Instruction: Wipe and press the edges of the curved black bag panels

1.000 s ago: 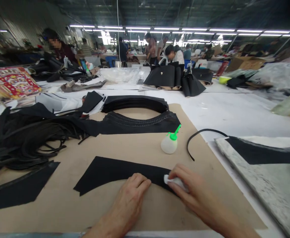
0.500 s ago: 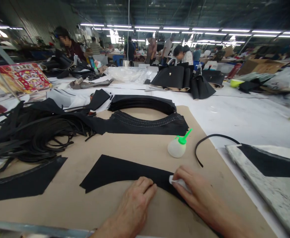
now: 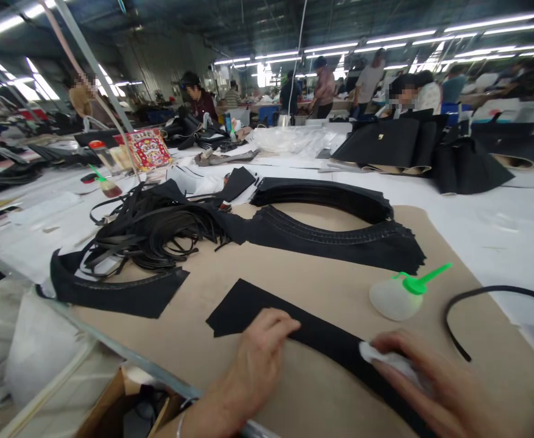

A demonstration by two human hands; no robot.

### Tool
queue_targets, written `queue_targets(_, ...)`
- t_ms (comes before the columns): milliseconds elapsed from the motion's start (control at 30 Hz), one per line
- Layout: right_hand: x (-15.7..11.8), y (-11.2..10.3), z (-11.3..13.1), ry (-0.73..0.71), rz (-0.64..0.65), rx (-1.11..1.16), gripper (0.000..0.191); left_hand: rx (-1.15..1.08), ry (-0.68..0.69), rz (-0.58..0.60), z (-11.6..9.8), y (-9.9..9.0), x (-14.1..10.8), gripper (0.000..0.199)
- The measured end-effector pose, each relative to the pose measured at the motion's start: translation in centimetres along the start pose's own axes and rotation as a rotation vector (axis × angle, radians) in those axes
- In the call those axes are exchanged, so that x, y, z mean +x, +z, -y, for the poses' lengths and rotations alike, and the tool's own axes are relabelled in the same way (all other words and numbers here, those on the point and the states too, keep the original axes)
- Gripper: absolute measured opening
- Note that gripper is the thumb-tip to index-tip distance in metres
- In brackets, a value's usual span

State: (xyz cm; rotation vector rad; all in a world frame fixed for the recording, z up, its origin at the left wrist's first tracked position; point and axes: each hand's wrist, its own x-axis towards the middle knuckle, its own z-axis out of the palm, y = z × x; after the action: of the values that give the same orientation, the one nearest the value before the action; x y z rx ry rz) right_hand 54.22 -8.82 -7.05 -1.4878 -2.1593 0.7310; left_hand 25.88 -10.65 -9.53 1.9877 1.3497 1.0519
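Observation:
A curved black panel, leather-like, lies flat on a tan sheet in front of me. My left hand is on the panel's inner curved edge, fingers bent close together and pressing it down. Toward the panel's right part, my right hand is closed around a small white wad, possibly cloth, touching the black surface. Most of the wad is hidden by the fingers, and this hand is slightly blurred. Beyond it stands a squat translucent bottle with a green spout.
A stack of curved black panels and a stitched panel lie farther back. Tangled black strips are at left, above another stitched panel. A black cord curves at right. The table's metal edge runs along the lower left.
The view has swung left, so things sit farther right. My left hand has shifted along the panel toward its left end. The right hand still has the white wad at about the same spot.

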Motion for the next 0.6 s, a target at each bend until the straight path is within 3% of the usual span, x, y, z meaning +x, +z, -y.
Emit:
queue_targets(67, 2.7, 1.7, 3.6, -0.086, 0.127, 0.091, 0.020, 0.089, -0.104, -0.072, 1.5, -2.1, -0.2, 0.028)
queue_targets(167, 6.2, 5.1, 7.8, -0.200, 0.192, 0.160, 0.015, 0.144, -0.164, -0.031, 3.6, -4.2, -0.7, 0.023)
queue_targets(333, 8.7, 10.2, 10.4, -0.318, 0.264, 0.093, 0.016, 0.155, -0.119, 0.026, 4.6, -4.7, -1.4, 0.020)
queue_targets(433, 8.4, 10.4, 9.5, -0.363, 0.301, -0.011, 0.017, 0.126, -0.132, 0.034, 4.6, -4.8, -1.4, 0.018)
queue_targets(600, 7.9, 7.0, 7.4, -0.332, 0.348, -0.161, 0.019, 0.093, -0.139, 0.061, 4.6, -5.3, -1.2, 0.021)
